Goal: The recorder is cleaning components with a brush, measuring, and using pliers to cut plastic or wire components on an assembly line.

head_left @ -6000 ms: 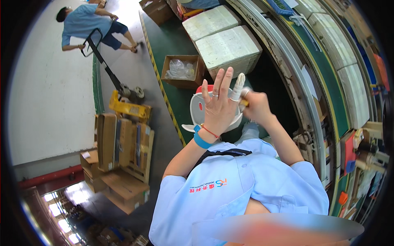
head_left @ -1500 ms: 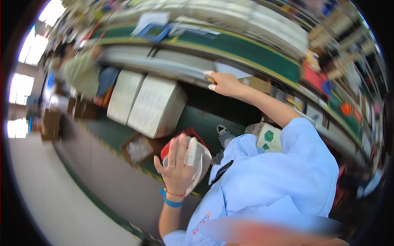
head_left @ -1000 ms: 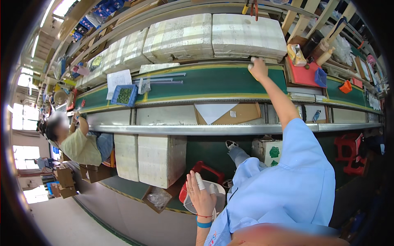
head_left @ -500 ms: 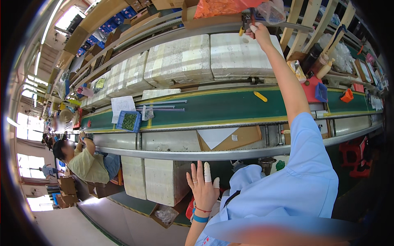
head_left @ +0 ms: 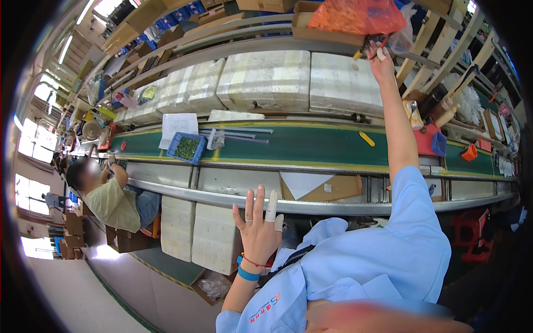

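My right arm is stretched far out to the top right. There my right hand [head_left: 381, 65] is closed at a small dark and red object [head_left: 373, 43], too small to name, just below a cardboard box [head_left: 322, 33] with an orange plastic bag [head_left: 358, 18]. A yellow-ended piece [head_left: 357, 55] pokes out beside the fingers. Nearer my body, my left hand [head_left: 259, 230] is raised with its fingers spread, holding nothing. White finger covers sit on some of its fingers. It hovers by the metal rail [head_left: 222, 197] at the bench's near edge.
A green conveyor belt [head_left: 311, 145] carries a blue basket of small green parts [head_left: 186, 148], a paper sheet [head_left: 179, 129], several thin rods and a yellow cutter [head_left: 366, 139]. Behind stand white foam blocks [head_left: 264, 80]. A blue bin [head_left: 438, 144] lies right; another person [head_left: 111, 200] sits left.
The view has shifted, so the bench appears turned slightly. My left hand is higher and further left in the picture, still spread. My right hand stays at the dark and red object.
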